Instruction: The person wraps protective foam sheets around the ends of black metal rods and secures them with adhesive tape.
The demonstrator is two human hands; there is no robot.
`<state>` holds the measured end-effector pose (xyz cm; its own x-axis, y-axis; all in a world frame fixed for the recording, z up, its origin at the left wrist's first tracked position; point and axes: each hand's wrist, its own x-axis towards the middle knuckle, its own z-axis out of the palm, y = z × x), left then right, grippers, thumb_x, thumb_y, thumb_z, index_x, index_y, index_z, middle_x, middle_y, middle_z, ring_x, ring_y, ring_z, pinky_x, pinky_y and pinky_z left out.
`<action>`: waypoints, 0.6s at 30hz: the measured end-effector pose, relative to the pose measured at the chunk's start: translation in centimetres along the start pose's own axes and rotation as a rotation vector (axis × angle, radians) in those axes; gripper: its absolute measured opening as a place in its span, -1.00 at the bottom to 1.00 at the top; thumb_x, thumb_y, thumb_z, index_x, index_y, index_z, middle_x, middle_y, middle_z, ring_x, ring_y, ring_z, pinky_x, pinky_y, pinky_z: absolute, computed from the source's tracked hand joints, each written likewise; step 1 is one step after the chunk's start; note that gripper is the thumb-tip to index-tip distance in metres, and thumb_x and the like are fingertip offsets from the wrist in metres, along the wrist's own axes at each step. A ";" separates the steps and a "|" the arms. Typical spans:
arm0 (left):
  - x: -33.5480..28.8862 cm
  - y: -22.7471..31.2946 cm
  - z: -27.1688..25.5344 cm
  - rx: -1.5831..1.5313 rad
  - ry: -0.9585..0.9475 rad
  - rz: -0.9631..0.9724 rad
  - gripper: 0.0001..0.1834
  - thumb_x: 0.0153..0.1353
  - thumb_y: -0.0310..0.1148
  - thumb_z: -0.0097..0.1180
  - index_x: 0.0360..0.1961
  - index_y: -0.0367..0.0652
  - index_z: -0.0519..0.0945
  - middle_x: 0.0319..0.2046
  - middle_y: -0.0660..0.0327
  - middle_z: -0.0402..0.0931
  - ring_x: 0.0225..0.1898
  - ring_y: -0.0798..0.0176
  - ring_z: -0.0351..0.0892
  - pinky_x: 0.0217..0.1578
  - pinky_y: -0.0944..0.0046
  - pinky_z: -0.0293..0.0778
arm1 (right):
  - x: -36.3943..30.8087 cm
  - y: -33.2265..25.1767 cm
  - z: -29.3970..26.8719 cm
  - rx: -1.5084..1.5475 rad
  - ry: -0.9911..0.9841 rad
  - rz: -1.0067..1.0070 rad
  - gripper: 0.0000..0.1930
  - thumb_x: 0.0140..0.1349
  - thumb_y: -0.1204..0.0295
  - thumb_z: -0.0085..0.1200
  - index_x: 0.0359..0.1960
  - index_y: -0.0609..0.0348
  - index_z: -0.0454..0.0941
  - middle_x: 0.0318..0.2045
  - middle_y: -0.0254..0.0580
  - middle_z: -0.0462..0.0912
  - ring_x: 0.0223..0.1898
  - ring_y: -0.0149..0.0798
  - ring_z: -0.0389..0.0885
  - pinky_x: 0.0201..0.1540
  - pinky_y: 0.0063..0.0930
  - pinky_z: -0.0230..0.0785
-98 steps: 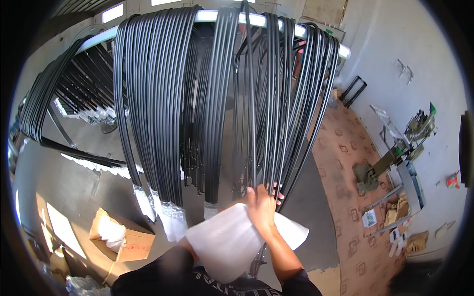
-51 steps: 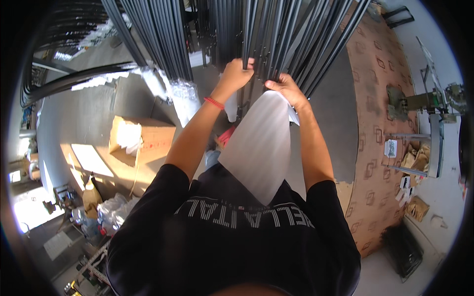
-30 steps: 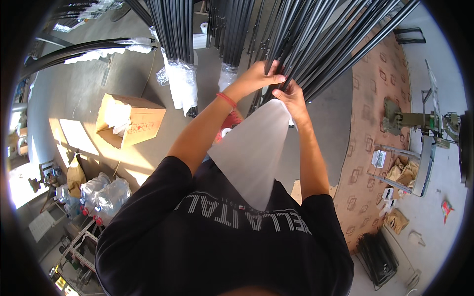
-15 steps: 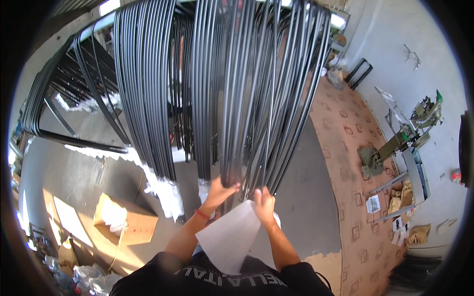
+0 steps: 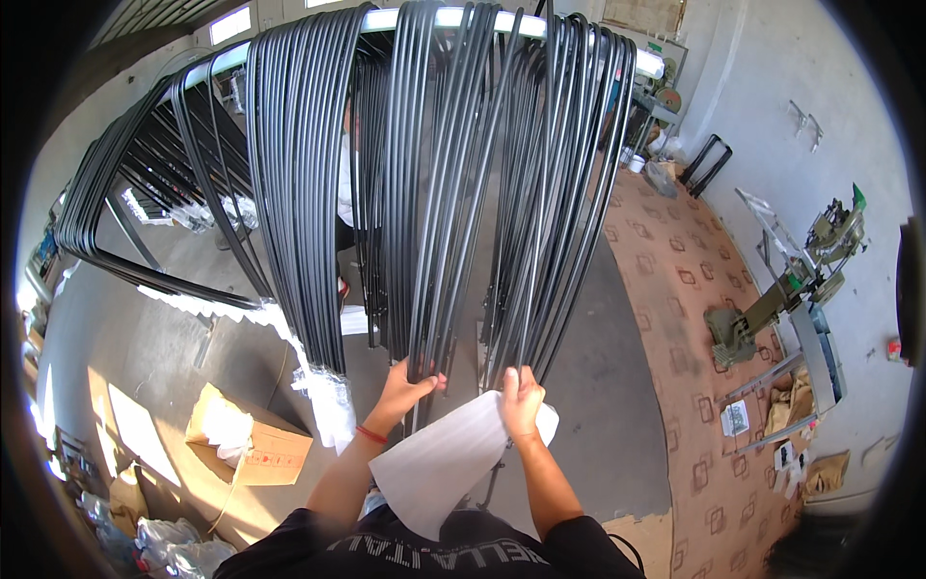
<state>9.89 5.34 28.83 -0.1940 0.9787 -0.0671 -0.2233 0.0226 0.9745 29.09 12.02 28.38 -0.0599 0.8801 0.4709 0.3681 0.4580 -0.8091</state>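
Long black bent tubes [image 5: 294, 193] hang in dense rows over a light-coloured rail [image 5: 449, 17]. My left hand [image 5: 403, 394] is curled round the lower ends of a bunch of black tubes [image 5: 424, 280], its thumb toward the right. A gap separates this bunch from another bunch of tubes [image 5: 559, 241] on the right. My right hand [image 5: 522, 403] is closed on the upper edge of a white sheet [image 5: 439, 463], close below that right bunch. Whether it also grips a tube is hidden. The sheet hangs slanting in front of my body.
White wrapping [image 5: 328, 400] covers tube ends on the left. An open cardboard box [image 5: 275, 454] stands at lower left, near clear plastic bags [image 5: 178, 545]. Patterned flooring [image 5: 704, 405] runs along the right, with a green machine [image 5: 762, 314] by the wall. A person [image 5: 345, 188] is partly visible behind the tubes.
My left hand and its bunch of tubes have shifted left, widening the gap to the right bunch. The right hand still holds the sheet. More of the rail shows as the view has tilted.
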 end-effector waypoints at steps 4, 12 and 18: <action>-0.5 0.1 1.1 -0.078 -0.042 0.041 -0.78 0.05 -0.65 -0.06 -0.22 -0.38 0.36 -0.31 0.02 0.51 -0.23 0.21 0.55 -0.17 0.29 0.47 | -0.9 0.1 0.0 -0.052 0.044 -0.082 -0.74 0.15 0.40 -0.05 -0.65 0.22 0.29 -0.81 0.00 0.36 -0.73 0.03 0.42 -0.65 -0.26 0.24; 1.0 -0.7 1.3 0.081 -0.118 0.051 -0.71 -0.08 -0.68 -0.05 -0.24 -0.37 0.37 -0.32 0.05 0.54 -0.28 0.22 0.57 -0.23 0.30 0.48 | -3.6 6.0 -3.0 -0.360 -0.052 0.043 -0.69 0.17 0.26 -0.07 -0.61 0.22 0.28 -0.78 0.10 0.38 -0.67 0.15 0.41 -0.61 -0.13 0.25; 1.3 -0.2 1.2 0.125 -0.112 0.051 -0.74 -0.09 -0.67 0.01 -0.28 -0.33 0.41 -0.37 0.14 0.54 -0.29 0.29 0.56 -0.30 0.38 0.46 | -2.1 -2.4 -5.7 -0.458 0.032 0.154 -0.77 0.10 0.29 0.02 -0.32 0.19 0.50 -0.54 -0.04 0.55 -0.45 0.00 0.55 -0.42 -0.21 0.38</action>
<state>10.78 6.84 28.82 -0.0932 0.9956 0.0003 -0.0937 -0.0091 0.9956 33.67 8.36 31.33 0.0536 0.9258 0.3742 0.7415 0.2141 -0.6359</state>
